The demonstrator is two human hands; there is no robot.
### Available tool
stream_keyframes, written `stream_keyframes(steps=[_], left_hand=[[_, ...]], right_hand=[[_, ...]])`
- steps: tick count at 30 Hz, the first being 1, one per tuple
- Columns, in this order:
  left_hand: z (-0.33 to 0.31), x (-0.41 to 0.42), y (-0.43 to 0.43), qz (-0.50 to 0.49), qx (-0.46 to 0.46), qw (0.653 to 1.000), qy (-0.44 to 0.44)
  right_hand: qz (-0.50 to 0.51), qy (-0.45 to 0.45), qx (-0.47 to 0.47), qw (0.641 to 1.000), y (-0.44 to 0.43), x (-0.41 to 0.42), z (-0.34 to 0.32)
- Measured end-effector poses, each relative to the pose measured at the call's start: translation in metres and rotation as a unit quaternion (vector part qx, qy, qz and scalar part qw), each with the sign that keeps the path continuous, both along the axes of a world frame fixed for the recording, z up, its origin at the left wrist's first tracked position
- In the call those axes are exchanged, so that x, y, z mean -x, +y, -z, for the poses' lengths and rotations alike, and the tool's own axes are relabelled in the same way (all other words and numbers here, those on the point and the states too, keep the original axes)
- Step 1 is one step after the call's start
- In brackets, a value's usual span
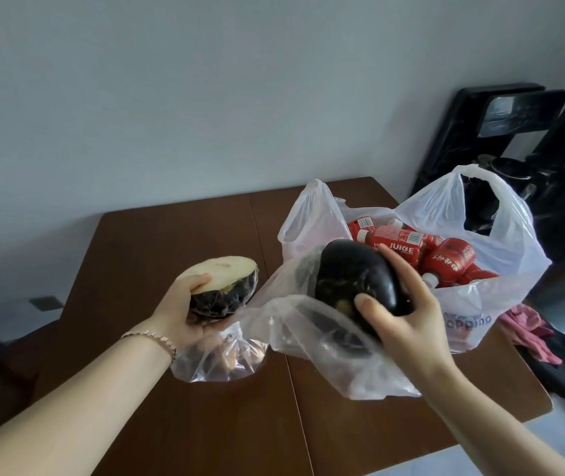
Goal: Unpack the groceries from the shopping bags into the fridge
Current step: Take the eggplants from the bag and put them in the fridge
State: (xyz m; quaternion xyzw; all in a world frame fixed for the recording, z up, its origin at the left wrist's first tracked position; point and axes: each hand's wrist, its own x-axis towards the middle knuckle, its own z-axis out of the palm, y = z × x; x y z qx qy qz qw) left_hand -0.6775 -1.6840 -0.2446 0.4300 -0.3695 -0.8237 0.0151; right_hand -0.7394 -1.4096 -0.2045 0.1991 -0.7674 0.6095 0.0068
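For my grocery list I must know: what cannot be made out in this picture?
Head view only.
- Contents of the small clear bag: blurred by crumpled plastic, partly behind the left hand holding the cut half.
- Number of red juice bottles: lower ones hidden by the white shopping bag's wall.
- Far side of the dark piece: covered by the right hand.
- The fridge: outside the frame.
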Motion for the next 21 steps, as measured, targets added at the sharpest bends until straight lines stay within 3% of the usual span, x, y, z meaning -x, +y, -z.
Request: stream_keyframes(steps=[4,7,11,16,21], left_hand=[[-0.003,-0.003,-0.017,-0.047,0.009,0.999,-0.017],[-0.010,-0.001,-0.028,-0.105,0.018,0.994,-0.001],[-0.025,0.009,-0.045,-0.230,0.101,0.968,-0.008],[-0.045,0.023,-0.062,-0.319,0.137,0.937,0.045],[-0.028,0.025,-0.059,-0.248,0.284,0.925,-0.047]], right_hand=[[0.103,-0.013,0.066,0.992,0.000,0.014,-0.009],[0.149,-0.079,0.153,0.974,-0.006,0.021,-0.011],[0.165,-0.182,0.248,0.937,-0.017,0.023,-0.014],[0.126,-0.208,0.237,0.941,-0.029,0.025,-0.009],[0.120,-0.254,0.222,0.934,-0.048,0.021,0.001]])
